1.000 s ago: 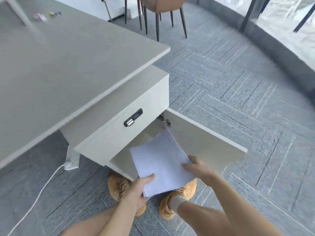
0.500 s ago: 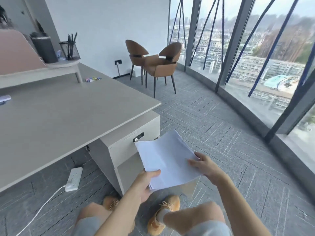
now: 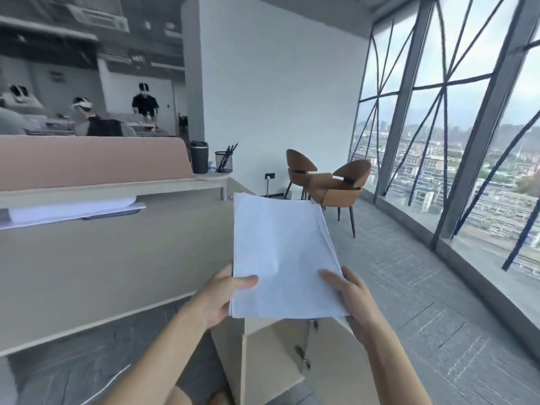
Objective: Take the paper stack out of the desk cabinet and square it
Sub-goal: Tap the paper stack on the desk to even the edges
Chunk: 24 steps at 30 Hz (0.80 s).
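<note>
A white paper stack (image 3: 280,252) is held up in the air in front of me, above the desk's right end. Its sheets are fanned slightly along the right edge. My left hand (image 3: 222,299) grips the stack's lower left corner, thumb on top. My right hand (image 3: 350,296) grips the lower right corner, thumb on top. Below the stack stands the desk cabinet (image 3: 233,355) with its door (image 3: 330,361) swung open toward me.
The beige desk (image 3: 102,267) stretches left, with papers (image 3: 70,210) under a raised shelf, a dark cup (image 3: 199,156) and a pen holder (image 3: 223,161). Two brown chairs (image 3: 336,188) stand by the glass wall on the right. People sit behind the partition.
I have risen from a crouch at the open cabinet and the view has lifted. The paper stack came up with both hands from cabinet level to above the desk edge.
</note>
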Tool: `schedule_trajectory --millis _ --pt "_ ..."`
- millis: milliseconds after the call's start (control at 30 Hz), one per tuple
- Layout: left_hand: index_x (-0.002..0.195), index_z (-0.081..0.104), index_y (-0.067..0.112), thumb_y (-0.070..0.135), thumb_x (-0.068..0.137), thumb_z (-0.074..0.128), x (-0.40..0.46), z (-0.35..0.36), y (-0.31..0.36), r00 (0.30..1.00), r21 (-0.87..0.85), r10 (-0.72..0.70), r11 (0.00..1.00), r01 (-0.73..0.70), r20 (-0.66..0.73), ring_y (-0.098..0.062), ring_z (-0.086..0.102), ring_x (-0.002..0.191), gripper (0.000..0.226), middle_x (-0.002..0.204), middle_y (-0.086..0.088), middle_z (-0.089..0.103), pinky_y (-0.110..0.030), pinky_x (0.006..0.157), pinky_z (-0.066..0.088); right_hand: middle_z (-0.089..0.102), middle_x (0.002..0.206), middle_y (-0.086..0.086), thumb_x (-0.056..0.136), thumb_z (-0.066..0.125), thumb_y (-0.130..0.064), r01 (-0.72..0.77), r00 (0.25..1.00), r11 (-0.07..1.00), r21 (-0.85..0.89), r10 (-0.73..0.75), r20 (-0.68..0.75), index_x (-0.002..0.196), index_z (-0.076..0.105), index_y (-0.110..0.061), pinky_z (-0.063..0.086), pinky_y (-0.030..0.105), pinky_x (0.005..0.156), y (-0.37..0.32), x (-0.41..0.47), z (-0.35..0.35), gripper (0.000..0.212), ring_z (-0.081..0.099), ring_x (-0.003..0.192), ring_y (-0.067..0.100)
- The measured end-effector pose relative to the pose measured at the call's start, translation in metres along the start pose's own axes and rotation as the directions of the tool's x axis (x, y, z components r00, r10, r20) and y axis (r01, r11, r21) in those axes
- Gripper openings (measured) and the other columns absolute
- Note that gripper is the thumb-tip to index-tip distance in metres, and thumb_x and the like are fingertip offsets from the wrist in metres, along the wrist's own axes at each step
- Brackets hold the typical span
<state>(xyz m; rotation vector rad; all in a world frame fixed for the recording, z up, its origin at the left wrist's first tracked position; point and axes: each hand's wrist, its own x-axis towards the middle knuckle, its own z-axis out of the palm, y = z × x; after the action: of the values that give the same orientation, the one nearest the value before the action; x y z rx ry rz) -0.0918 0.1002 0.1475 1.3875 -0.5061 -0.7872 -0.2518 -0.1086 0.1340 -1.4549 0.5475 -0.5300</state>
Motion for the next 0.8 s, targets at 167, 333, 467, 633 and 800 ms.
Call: schedule_trajectory --millis 167,333,467,633,800 --pt "0.119 0.065 0.021 0.000 0.092 0.060 -0.013 -0.052 0.034 0.983 0.060 0.119 0.992 -0.111 -0.138 -0.014 0.075 0.098 0.035 0.113 0.003 0.077 -0.032 0.079 0.056 0.077 0.105 0.000 0.084 0.065 -0.056 0.007 0.991 0.994 -0.105 0.008 0.134 0.098 0.070 -0.019 0.057 0.042 0.083 -0.041 0.056 0.063 0.040 0.074 0.094 0.021" --pt "0.120 0.064 0.025 -0.001 0.094 0.058 -0.003 -0.096 0.048 0.963 0.090 0.154 0.986 -0.137 -0.223 -0.020 0.073 0.105 0.037 0.116 0.002 0.076 -0.039 0.085 0.058 0.071 0.110 0.022 0.094 0.064 -0.025 0.063 0.987 0.998 -0.020 -0.059 0.153 0.105 0.057 -0.004 0.059 0.045 0.075 -0.054 0.117 0.140 0.024 0.071 0.084 0.030" --pt "0.125 0.061 0.022 -0.001 0.093 0.059 0.029 -0.142 0.048 0.915 0.170 0.218 0.971 -0.169 -0.340 -0.017 0.072 0.107 0.040 0.119 0.003 0.075 -0.034 0.087 0.055 0.066 0.114 0.029 0.094 0.060 -0.019 0.157 0.971 0.987 0.024 -0.158 0.178 0.111 0.052 0.002 0.058 0.057 0.083 -0.042 0.163 0.194 0.028 0.071 0.086 0.038" --pt "0.120 0.063 0.029 0.004 0.094 0.059 0.085 -0.201 0.029 0.842 0.234 0.253 0.960 -0.156 -0.476 -0.013 0.072 0.106 0.036 0.112 0.013 0.076 -0.033 0.087 0.056 0.068 0.109 0.021 0.095 0.059 -0.024 0.233 0.948 0.971 0.056 -0.240 0.207 0.097 0.055 -0.013 0.056 0.058 0.086 -0.009 0.222 0.251 0.012 0.069 0.096 0.042" --pt "0.114 0.061 0.045 0.018 0.093 0.061 0.129 -0.237 0.004 0.781 0.306 0.261 0.947 -0.094 -0.567 -0.008 0.067 0.109 0.034 0.112 0.022 0.073 -0.041 0.099 0.051 0.049 0.090 0.028 0.097 0.054 -0.027 0.266 0.945 0.964 0.032 -0.267 0.188 0.095 0.040 -0.004 0.044 0.042 0.071 0.019 0.252 0.288 0.028 0.048 0.074 0.025"
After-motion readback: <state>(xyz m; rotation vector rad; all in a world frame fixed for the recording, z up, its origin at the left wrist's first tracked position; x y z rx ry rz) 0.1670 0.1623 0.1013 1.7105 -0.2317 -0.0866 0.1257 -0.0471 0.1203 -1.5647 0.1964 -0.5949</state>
